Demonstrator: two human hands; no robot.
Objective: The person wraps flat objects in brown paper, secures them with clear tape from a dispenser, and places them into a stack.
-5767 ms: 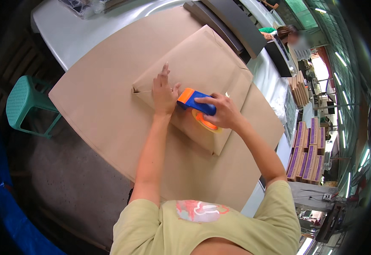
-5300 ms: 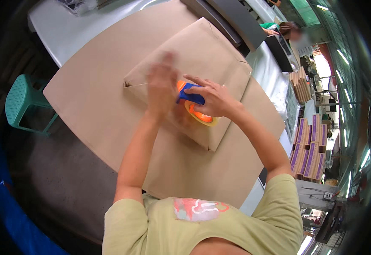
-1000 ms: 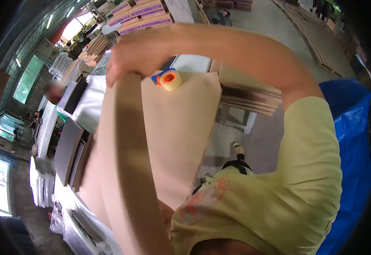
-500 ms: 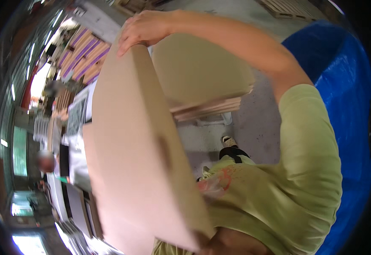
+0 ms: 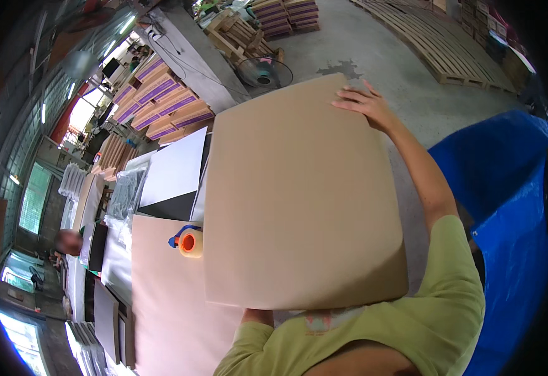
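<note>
A large flat cardboard box [image 5: 302, 194] lies broad face up in front of my body, its near edge close against my shirt. At its far right corner, my right hand [image 5: 365, 106] rests with fingers stretched and spread over the edge; its thumb is hidden. My left forearm [image 5: 258, 316] reaches under the near edge, so the box hides the left hand and its fingers. Just left of the box, an orange roll of tape with a blue-handled dispenser [image 5: 189, 242] stands on a pale brown cardboard sheet [image 5: 164, 282].
White and dark panels [image 5: 173, 169] lie on the table beyond the sheet. Stacked cartons with purple stripes [image 5: 167, 103] and a floor fan [image 5: 264, 73] stand farther off. A blue tarp [image 5: 506, 175] is on my right, wooden pallets [image 5: 437, 37] behind. A person [image 5: 70, 241] is far left.
The box has tipped from standing on its edge to broad face up, and moved right. My right hand has shifted right with its fingers spread. The tape dispenser has come into view.
</note>
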